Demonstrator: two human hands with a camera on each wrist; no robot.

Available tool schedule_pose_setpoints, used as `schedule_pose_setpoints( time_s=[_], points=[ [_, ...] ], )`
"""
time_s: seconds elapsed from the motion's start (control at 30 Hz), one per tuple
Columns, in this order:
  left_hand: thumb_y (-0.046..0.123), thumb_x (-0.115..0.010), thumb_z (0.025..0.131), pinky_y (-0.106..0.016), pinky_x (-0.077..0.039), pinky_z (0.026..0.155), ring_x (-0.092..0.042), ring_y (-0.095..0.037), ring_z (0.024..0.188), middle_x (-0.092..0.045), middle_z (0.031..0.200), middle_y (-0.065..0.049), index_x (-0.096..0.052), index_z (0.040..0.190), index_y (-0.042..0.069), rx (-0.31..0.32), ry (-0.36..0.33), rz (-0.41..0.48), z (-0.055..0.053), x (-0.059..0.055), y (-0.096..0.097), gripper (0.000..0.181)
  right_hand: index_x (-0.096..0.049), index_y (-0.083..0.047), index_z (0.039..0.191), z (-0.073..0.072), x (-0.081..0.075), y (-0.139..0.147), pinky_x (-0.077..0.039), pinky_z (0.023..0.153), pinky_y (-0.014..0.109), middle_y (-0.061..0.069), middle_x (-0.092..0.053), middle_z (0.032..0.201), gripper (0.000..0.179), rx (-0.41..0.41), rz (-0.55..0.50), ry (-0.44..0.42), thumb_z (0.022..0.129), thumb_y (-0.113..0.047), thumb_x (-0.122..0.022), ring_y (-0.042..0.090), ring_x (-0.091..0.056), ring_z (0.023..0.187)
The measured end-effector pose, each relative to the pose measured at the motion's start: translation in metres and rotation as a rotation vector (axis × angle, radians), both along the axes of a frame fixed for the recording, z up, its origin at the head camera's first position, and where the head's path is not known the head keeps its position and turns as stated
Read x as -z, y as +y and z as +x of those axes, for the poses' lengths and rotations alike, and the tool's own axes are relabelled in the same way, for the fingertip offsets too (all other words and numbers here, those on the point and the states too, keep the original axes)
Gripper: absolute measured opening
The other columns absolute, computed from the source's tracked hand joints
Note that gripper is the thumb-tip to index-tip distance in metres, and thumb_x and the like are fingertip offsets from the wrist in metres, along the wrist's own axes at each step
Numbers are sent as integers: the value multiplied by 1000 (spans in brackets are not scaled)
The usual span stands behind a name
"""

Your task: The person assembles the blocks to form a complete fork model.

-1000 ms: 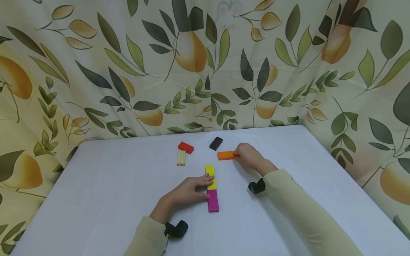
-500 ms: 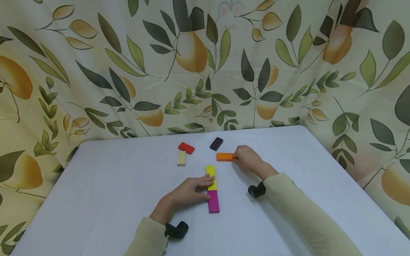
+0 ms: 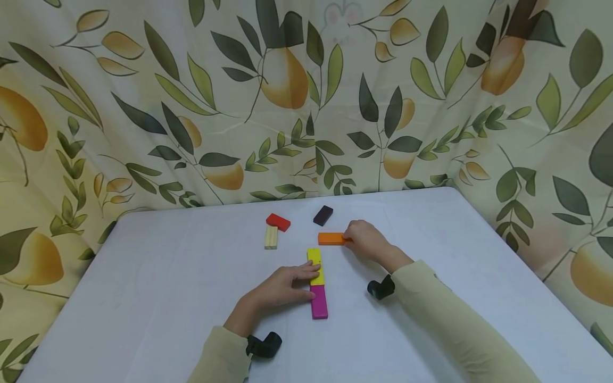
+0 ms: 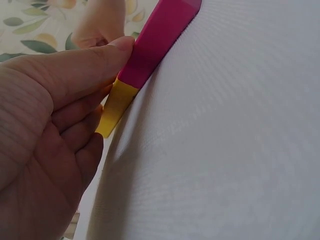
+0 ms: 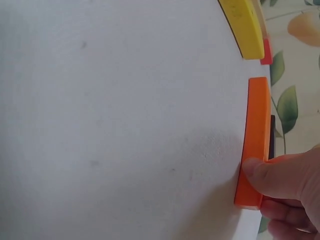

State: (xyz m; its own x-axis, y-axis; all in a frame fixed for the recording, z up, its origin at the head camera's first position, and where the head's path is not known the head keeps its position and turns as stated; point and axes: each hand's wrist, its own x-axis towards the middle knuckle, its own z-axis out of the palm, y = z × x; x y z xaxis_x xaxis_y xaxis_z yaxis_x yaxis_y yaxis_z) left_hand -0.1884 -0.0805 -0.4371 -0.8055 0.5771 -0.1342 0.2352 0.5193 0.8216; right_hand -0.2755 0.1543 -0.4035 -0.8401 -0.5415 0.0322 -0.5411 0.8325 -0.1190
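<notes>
A yellow block and a magenta block lie end to end in a line on the white tabletop. My left hand rests against them from the left: its fingertips touch the yellow block, and its thumb touches the magenta one. The right hand pinches the right end of an orange block between thumb and fingers. That block lies crosswise, just beyond and to the right of the yellow block's far end, with a small gap between them. In the right wrist view, the thumb presses the orange block's near side.
Behind the line, a red block and a pale striped wooden block lie close together. A black block sits beyond the orange one. A patterned curtain hangs along the table's far edge.
My right hand has slid the orange block a little to the left and toward me. The left hand and the yellow and magenta blocks stay in place.
</notes>
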Motion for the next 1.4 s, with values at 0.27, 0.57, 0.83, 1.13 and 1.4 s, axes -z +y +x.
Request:
schedule_pose_setpoints(
  time_s=[0.27,0.57,0.83,1.13,1.4],
  points=[
    [24,-69,82,-31,-36,99,-27,-2,130,-44,133,21,-54,131,21,1,12,0,0,0,-1,51,-73,-2,93,4,-1,-2,-51,76,32,9,-63,82,15,-8,13,45,79,-9,-73,20,-55,74],
    [25,-70,82,-29,-37,98,-29,-3,130,-46,132,19,-54,130,22,4,3,7,0,1,0,51,-73,-1,94,8,-2,0,-51,75,32,10,-64,81,16,-14,10,43,78,-7,-72,21,-55,73],
    [26,-70,82,-30,-37,98,-29,-3,130,-45,132,19,-54,130,22,6,20,5,1,1,0,51,-73,-2,94,8,-2,-2,-51,77,32,9,-64,82,16,-23,1,18,78,-9,-73,20,-56,75],
    [25,-70,82,-29,-38,97,-29,-3,130,-45,133,19,-54,130,21,10,24,13,0,3,-2,51,-72,-2,97,8,0,-10,-51,78,31,9,-65,84,19,-33,-11,27,79,-9,-73,20,-57,76],
    [26,-70,82,-28,-39,97,-29,-2,129,-45,132,20,-54,130,22,6,33,-4,0,2,-1,51,-72,-3,97,9,-2,-15,-51,77,31,9,-65,83,20,-25,-14,39,78,-9,-73,21,-57,75]
  ],
)
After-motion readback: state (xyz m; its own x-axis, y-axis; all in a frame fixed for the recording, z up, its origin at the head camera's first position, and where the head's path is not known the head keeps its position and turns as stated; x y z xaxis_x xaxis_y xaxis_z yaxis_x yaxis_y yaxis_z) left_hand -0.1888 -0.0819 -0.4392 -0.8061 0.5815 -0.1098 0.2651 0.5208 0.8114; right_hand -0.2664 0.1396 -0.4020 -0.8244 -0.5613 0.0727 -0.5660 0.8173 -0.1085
